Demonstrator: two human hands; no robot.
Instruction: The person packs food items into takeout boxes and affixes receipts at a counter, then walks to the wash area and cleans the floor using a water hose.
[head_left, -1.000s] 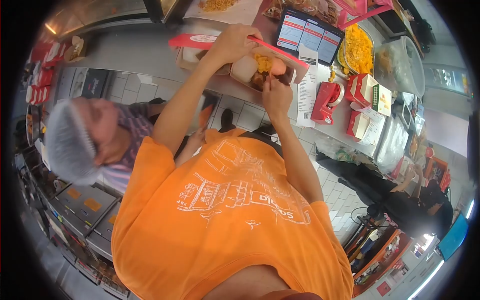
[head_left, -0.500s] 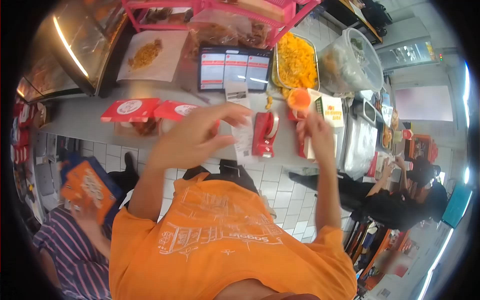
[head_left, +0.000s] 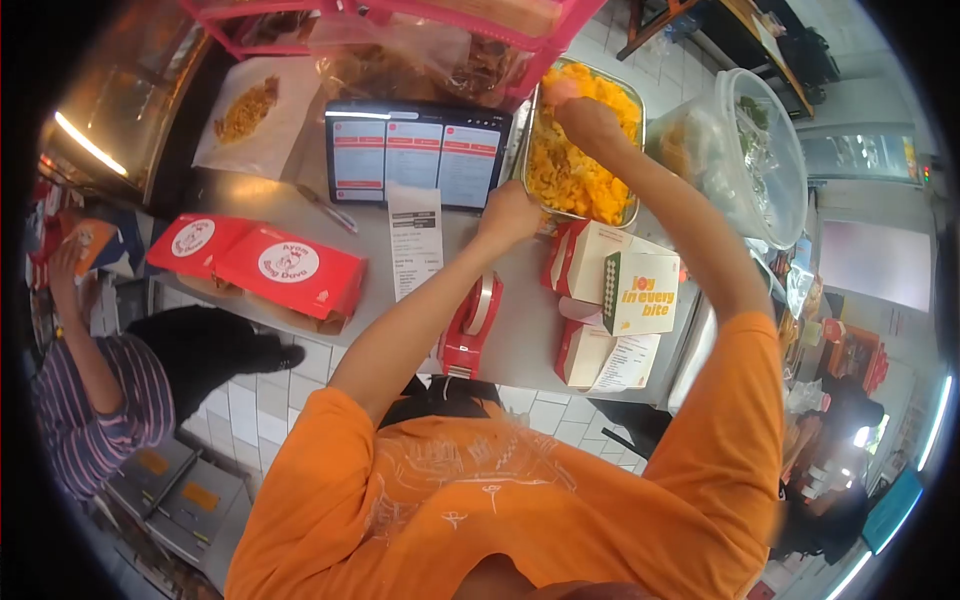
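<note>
My left hand (head_left: 511, 212) rests at the near left corner of a metal tray (head_left: 640, 135), its fingers closed against the edge. Yellow-orange food (head_left: 580, 180) fills the tray. Over its far part is my right hand (head_left: 590, 118), fingers closed round a pinkish-orange thing, blurred, that I cannot make out. Left of the tray stands a tablet (head_left: 415, 160) with a printed receipt (head_left: 415, 240) in front of it. A red tape dispenser (head_left: 468, 335) is below my left hand. Two red-lidded boxes (head_left: 290, 270) sit side by side at the left.
Cream and red boxes (head_left: 640, 293) stand below the tray. A clear tub (head_left: 765, 160) is to its right. Food lies on white paper (head_left: 250, 110) at the back left, near a pink rack (head_left: 560, 40). A person in a striped shirt (head_left: 105, 415) is at left; others are at right.
My left hand has moved from beside the red-lidded boxes to the tray's corner. My right hand has gone from the cream boxes up over the yellow food. The view has shifted.
</note>
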